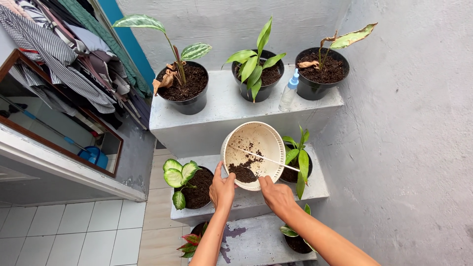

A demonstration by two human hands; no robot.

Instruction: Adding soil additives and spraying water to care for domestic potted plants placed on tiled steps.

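A white round plastic bucket (256,140) is tipped toward me over the middle concrete step, with a clump of dark soil (243,172) at its low rim and its thin white handle across the mouth. My left hand (222,189) grips the bucket's lower left rim. My right hand (277,196) holds the lower right rim. A black pot with pale green leaves (193,186) sits just left of my left hand. Behind the bucket on the right stands another black pot with long green leaves (297,165).
Three black potted plants (183,88), (261,76), (321,71) line the top step beside a clear spray bottle (289,91). Two more pots (192,241), (295,241) sit on the lowest step. A grey wall rises on the right; hanging clothes (64,54) and a mirror stand left.
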